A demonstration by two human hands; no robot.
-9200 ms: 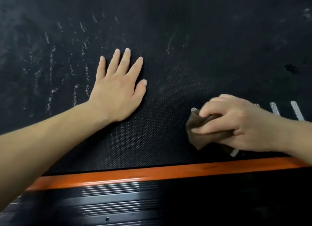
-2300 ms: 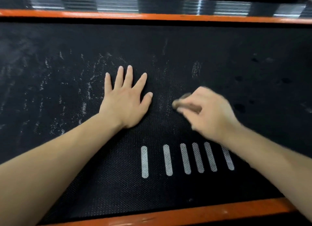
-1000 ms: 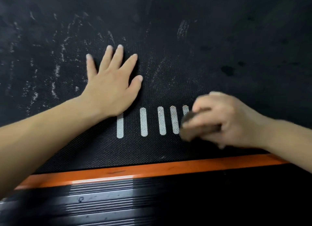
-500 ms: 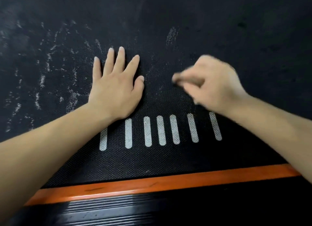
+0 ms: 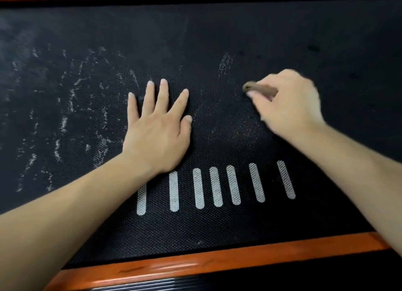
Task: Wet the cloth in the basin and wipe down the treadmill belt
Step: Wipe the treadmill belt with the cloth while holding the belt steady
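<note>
Your cloth [image 5: 258, 90] is bunched small in the curled fingers of your right hand [image 5: 289, 103], at centre right of the frame, against the belt [image 5: 217, 29]. Your left hand [image 5: 158, 125] lies flat at the centre, fingers spread. The risk: so small a wad may miss the white streaks [image 5: 65, 121] at the left, or only smear them if it dries.

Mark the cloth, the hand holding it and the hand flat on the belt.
cloth [image 5: 261, 89], head view, its exposed brown fold.
right hand [image 5: 289, 104], head view, back of hand.
left hand [image 5: 157, 134], head view, back of hand.
</note>
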